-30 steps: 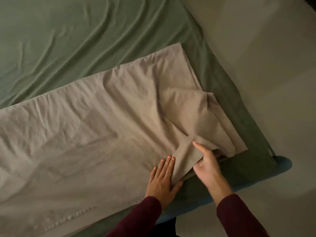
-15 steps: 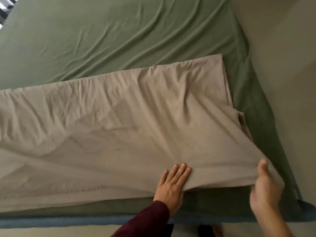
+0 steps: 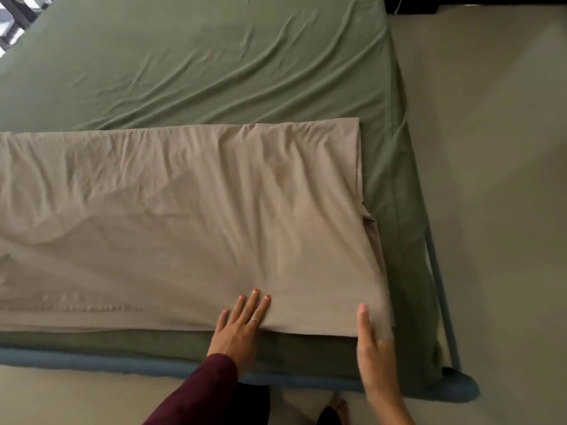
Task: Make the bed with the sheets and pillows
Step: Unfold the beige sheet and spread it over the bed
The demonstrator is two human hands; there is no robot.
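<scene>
Nearest the camera, a dark maroon sleeve [image 3: 202,391] leads up to the left hand [image 3: 239,326], which lies flat with its fingers straight and spread, pressing the near edge of the folded beige cotton top sheet [image 3: 184,225] onto the bed. A thin ring shows on one finger. Just to its right, the right hand [image 3: 372,348] is blurred by motion; its fingers look straight and its thumb points up along the sheet's near right corner, but whether it pinches the cloth or only rests against it I cannot tell.

The beige sheet lies as a wide folded band across the foot of the bed, its near edge just short of the mattress edge, its right edge near the bed's right side, and its left part cut off by the frame. It rests on the creased green fitted sheet [image 3: 199,65], which covers the mattress beyond. A blue bed frame edge [image 3: 92,361] runs under the mattress, and the pale floor [image 3: 491,148] lies to the right.

The step in hand seems to be laying out the top sheet: the folded band is set at the foot and being squared. The next move likely calls for taking hold of the upper layer's edge and opening it toward the far end, keeping it aligned with the sides.

No pillows are in view, and the head of the bed is cut off at the top. How many layers the fold holds is hard to make out.
</scene>
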